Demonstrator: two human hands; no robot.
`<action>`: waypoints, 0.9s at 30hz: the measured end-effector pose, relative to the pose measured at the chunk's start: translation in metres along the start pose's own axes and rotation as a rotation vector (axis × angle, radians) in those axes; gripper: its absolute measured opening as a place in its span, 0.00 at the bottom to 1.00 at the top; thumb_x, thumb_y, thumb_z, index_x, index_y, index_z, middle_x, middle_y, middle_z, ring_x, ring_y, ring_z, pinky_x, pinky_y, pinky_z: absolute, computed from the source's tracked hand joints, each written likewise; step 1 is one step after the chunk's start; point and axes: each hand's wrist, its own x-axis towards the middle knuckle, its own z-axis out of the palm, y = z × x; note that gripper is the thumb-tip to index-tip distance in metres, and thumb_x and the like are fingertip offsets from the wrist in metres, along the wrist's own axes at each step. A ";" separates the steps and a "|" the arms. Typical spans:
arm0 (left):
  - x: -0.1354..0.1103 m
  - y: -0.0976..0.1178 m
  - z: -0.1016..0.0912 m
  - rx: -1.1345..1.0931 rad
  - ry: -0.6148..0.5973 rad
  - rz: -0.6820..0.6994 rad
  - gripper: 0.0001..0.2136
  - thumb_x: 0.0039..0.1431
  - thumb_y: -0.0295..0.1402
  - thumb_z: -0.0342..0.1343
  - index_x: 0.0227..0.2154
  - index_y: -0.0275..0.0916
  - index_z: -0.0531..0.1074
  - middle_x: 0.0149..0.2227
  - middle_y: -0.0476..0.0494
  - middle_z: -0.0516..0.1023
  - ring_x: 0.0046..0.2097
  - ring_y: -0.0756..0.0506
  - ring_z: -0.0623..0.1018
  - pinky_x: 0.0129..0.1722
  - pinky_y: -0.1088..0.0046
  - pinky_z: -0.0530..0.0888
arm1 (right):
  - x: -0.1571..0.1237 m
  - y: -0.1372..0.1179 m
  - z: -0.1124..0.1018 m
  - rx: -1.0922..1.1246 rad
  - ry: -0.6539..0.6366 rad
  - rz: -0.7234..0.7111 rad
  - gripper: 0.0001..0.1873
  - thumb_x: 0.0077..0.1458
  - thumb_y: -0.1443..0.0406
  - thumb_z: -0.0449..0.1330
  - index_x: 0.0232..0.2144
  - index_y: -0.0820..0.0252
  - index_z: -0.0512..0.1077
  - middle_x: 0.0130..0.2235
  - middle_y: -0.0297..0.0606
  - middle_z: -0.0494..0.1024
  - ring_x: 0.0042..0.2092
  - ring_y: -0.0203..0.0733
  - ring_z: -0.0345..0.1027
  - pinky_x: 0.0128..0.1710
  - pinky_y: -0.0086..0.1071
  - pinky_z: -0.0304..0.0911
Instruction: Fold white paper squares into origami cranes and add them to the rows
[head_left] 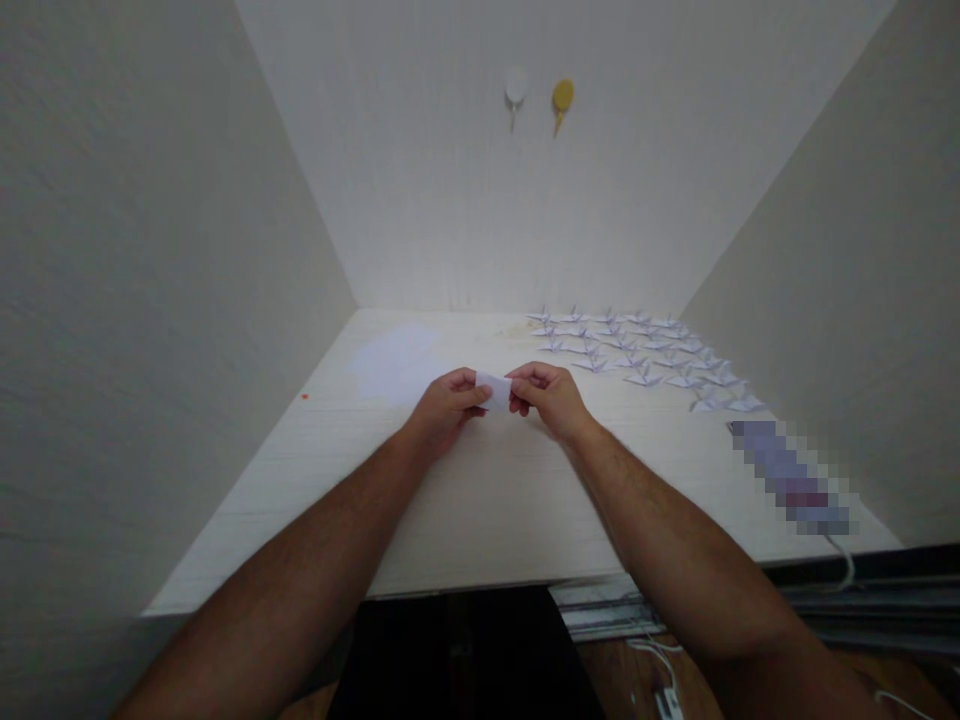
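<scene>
A small folded piece of white paper (496, 391) is held above the middle of the pale wooden table (495, 500). My left hand (444, 408) pinches its left end, fingers curled closed. My right hand (550, 397) pinches its right end in the same way. Both forearms reach in from the bottom of the view. The paper's lower part is hidden behind my fingers.
Several folded white paper cranes (645, 355) lie in rows at the back right of the table. A stack of white sheets (396, 360) lies at the back left. A blurred flat object (791, 476) with a cable sits near the right edge. Two hooks (538, 95) hang on the back wall.
</scene>
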 end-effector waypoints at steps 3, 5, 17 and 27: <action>0.000 -0.001 0.001 0.059 0.015 0.031 0.12 0.40 0.35 0.66 0.25 0.37 0.68 0.25 0.50 0.75 0.27 0.51 0.73 0.26 0.76 0.68 | 0.000 -0.001 0.004 -0.055 0.096 0.000 0.12 0.43 0.64 0.61 0.33 0.59 0.67 0.18 0.26 0.72 0.19 0.32 0.64 0.18 0.24 0.57; 0.001 -0.002 0.002 0.114 0.052 0.057 0.12 0.40 0.35 0.66 0.26 0.38 0.69 0.24 0.51 0.75 0.26 0.52 0.73 0.25 0.76 0.68 | 0.000 -0.002 0.006 -0.080 0.122 -0.016 0.09 0.42 0.66 0.60 0.31 0.58 0.66 0.19 0.26 0.72 0.20 0.32 0.65 0.18 0.23 0.57; -0.001 0.001 0.004 0.309 0.183 0.140 0.08 0.47 0.35 0.61 0.22 0.36 0.73 0.19 0.49 0.73 0.23 0.51 0.71 0.24 0.74 0.71 | -0.001 0.005 0.008 -0.158 0.149 -0.077 0.09 0.45 0.60 0.64 0.26 0.61 0.72 0.22 0.31 0.72 0.21 0.30 0.61 0.21 0.26 0.58; 0.000 -0.001 0.004 0.239 0.218 0.076 0.07 0.44 0.34 0.59 0.19 0.35 0.72 0.18 0.48 0.72 0.21 0.50 0.71 0.22 0.73 0.70 | -0.002 0.006 0.007 -0.215 0.124 -0.147 0.11 0.46 0.63 0.64 0.33 0.62 0.78 0.28 0.37 0.79 0.27 0.33 0.68 0.26 0.27 0.63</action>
